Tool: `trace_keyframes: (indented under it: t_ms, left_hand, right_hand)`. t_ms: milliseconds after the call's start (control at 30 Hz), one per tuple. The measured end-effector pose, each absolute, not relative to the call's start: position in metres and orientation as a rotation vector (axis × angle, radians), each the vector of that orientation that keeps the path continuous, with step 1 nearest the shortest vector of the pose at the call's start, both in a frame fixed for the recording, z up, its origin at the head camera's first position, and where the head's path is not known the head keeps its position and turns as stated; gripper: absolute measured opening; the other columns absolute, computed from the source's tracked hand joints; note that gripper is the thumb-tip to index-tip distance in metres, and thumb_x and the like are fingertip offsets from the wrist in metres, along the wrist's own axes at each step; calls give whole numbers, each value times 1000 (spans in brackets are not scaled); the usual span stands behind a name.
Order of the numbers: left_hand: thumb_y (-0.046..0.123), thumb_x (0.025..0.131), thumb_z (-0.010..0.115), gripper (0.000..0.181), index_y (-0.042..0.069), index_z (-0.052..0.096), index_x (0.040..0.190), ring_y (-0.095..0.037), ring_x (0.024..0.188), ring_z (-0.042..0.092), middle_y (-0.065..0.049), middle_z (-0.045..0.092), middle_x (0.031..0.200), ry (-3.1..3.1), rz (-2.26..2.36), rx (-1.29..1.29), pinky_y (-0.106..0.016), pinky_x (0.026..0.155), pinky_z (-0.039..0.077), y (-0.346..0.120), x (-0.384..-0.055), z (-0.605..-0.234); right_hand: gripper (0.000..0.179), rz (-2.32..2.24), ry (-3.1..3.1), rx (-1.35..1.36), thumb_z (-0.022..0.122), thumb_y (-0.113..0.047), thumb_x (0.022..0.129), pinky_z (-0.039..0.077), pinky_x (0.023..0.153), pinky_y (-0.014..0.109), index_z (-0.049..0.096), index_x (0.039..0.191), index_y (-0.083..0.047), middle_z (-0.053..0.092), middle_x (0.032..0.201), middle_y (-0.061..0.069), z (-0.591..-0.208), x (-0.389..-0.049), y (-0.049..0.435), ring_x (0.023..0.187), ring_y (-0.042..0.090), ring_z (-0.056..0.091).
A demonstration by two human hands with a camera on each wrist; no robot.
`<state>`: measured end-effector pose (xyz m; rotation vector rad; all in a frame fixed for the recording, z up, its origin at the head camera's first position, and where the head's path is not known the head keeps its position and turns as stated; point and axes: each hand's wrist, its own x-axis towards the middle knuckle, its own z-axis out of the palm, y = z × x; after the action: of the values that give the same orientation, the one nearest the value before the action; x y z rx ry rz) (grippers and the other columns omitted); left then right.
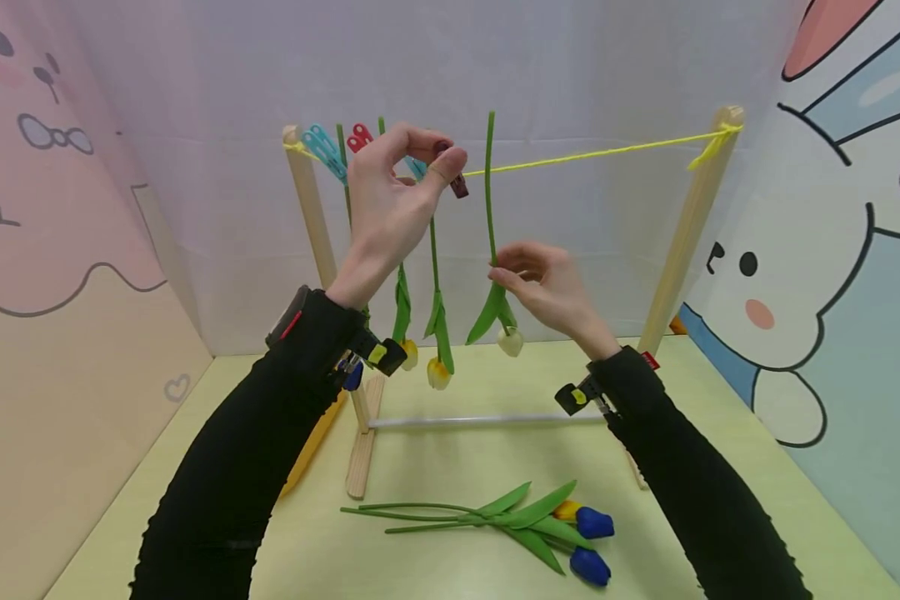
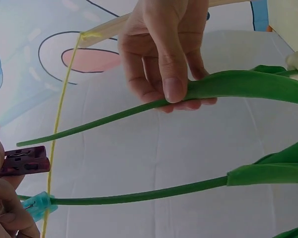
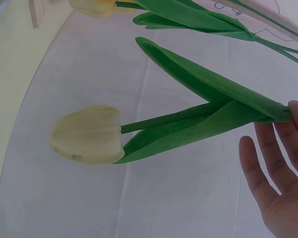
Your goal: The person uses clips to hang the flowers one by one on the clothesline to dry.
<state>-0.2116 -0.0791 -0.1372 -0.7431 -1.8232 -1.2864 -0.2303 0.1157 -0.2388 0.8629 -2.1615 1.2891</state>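
Note:
My left hand (image 1: 393, 192) pinches a dark red clothespin (image 1: 459, 185) between thumb and fingers, beside the yellow cord (image 1: 592, 155). In the left wrist view the clothespin (image 2: 27, 161) is close to the cord, just under the stem's end. My right hand (image 1: 543, 287) pinches the stem of an artificial white tulip (image 1: 510, 342) where its leaves begin. The tulip hangs bloom down, its stem reaching above the cord. The right wrist view shows the cream bloom (image 3: 87, 135) and two green leaves. A teal clothespin (image 2: 37, 206) clamps a neighbouring stem to the cord.
Several tulips, including a yellow-white one (image 1: 439, 373), hang left of the white one. Wooden posts (image 1: 693, 225) carry the cord, with a pale rod (image 1: 487, 420) low between them. Blue and yellow tulips (image 1: 591, 567) lie on the table in front. Something orange-yellow (image 1: 311, 450) lies behind the left forearm.

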Motion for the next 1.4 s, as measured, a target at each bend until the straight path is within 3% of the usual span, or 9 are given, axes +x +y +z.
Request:
trace_keyframes:
  t_ms: [100,200,300,467,700,1067,1233,1400]
  left_hand:
    - [13,86,71,21,-5,69,97,-16,87,58,-16,66,84,-1784,-1315,-728,-21,74,45,-74,-206,-129]
    - [8,86,70,19,-8,68,95,-21,88,59,-21,66,82,-1742,-1328,-727,-23,94,40,-70,-195,-122]
    - [6,87,69,18,-10,67,93,-23,88,60,-23,66,80,-1709,-1315,-739,-21,96,38,-67,-188,-118]
    - [6,87,69,17,-9,68,93,-22,90,61,-23,67,80,-1702,-1309,-730,-20,96,37,-65,-195,-116]
    - [22,85,72,23,0,71,92,-13,86,59,-12,68,79,-1777,-1293,-655,-20,95,37,-66,-217,-122]
    - [33,87,68,30,5,71,98,-10,88,58,-7,68,86,-1890,-1215,-627,-17,92,38,-67,-218,-123]
    - [35,86,69,28,9,72,96,-7,90,59,-4,70,84,-1953,-1159,-584,-24,80,44,-68,-217,-121]
    - [36,87,68,27,12,73,96,-5,89,59,0,72,84,-1995,-1085,-553,-26,65,41,-68,-218,-121]
  right_hand:
    - [17,1284,-2162,868,66,-2,88,52,74,42,65,101,10,68,93,21,-240,-233,114,81,29,65]
    - [17,1287,-2165,864,66,-2,88,52,73,42,64,100,10,68,92,21,-241,-234,112,80,29,65]
    - [16,1294,-2157,870,66,-1,88,53,73,42,64,99,10,68,92,21,-241,-234,110,80,30,65]
    - [14,1288,-2132,893,66,1,87,53,72,44,64,98,10,68,91,22,-242,-235,108,79,31,64]
    - [14,1279,-2129,895,66,0,88,53,72,44,65,98,9,68,91,21,-242,-235,105,79,30,64]
    - [14,1264,-2115,899,66,-1,88,53,71,45,65,97,10,69,90,21,-242,-236,101,78,30,65]
    - [14,1264,-2117,897,66,-2,88,52,71,45,65,97,9,69,90,21,-242,-236,101,78,30,64]
    - [14,1276,-2120,897,66,-2,88,53,71,45,65,97,10,69,90,21,-242,-236,101,78,30,64]
